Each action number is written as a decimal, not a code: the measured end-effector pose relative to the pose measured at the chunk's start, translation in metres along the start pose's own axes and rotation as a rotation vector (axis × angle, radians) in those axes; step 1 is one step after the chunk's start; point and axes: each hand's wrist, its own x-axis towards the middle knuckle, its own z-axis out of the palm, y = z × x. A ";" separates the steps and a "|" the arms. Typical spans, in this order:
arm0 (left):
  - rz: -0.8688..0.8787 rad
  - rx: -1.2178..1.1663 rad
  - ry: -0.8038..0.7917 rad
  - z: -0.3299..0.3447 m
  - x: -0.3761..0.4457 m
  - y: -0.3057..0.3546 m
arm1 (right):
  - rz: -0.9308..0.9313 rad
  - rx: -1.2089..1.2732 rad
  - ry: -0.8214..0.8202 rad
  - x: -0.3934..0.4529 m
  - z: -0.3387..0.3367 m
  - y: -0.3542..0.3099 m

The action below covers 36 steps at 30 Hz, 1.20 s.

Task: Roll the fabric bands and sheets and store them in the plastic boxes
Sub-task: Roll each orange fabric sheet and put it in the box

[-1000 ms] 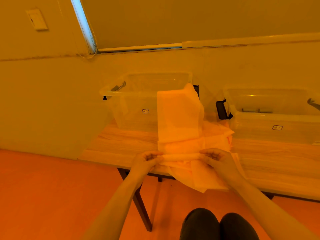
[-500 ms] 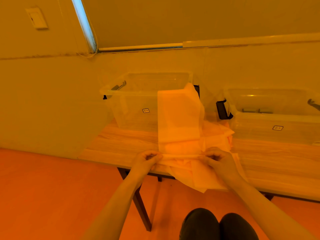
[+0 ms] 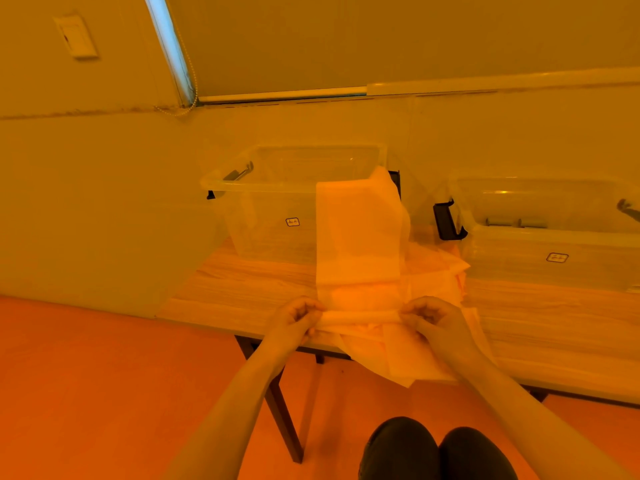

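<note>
Fabric band is what both hands are working on: one long pale strip that runs from the near edge of the table up against the front of the left plastic box, its far end draped over that box's rim. The near end is wound into a thin roll lying crosswise near the table's edge. The left hand pinches the roll's left end with curled fingers and the right hand pinches its right end the same way. Under and beside the roll lies a loose heap of more sheets, some hanging off the table's front.

The step in hand looks like the rolling itself, early on — most of the band is not yet wound. The next move calls for turning both ends evenly away from the body, keeping the roll tight and square to the strip so it does not cone, and not catching the sheets beneath. The right plastic box stands well apart to the right; neither box visibly holds a fabric roll yet.

Against half a second ago, little has changed: the hands are in nearly the same place, and the roll now shows as a slightly clearer, rounder tube between them — the draped part hangs as it did.
</note>
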 end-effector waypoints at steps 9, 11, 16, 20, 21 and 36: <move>-0.047 -0.056 0.017 0.000 0.000 0.000 | 0.022 -0.090 -0.016 0.002 0.000 0.002; -0.027 -0.020 0.023 0.000 -0.001 -0.001 | 0.026 -0.114 -0.014 0.002 0.000 0.003; -0.015 -0.006 0.035 0.001 -0.002 0.000 | -0.004 -0.063 0.002 0.001 0.000 0.002; -0.016 -0.027 0.036 0.003 -0.003 0.002 | -0.017 -0.003 0.020 0.000 0.001 0.000; -0.019 -0.020 0.046 0.003 -0.003 0.002 | -0.021 0.001 0.024 0.001 0.001 0.000; 0.014 -0.009 -0.002 -0.001 0.001 -0.005 | 0.004 0.035 -0.022 0.001 -0.001 0.002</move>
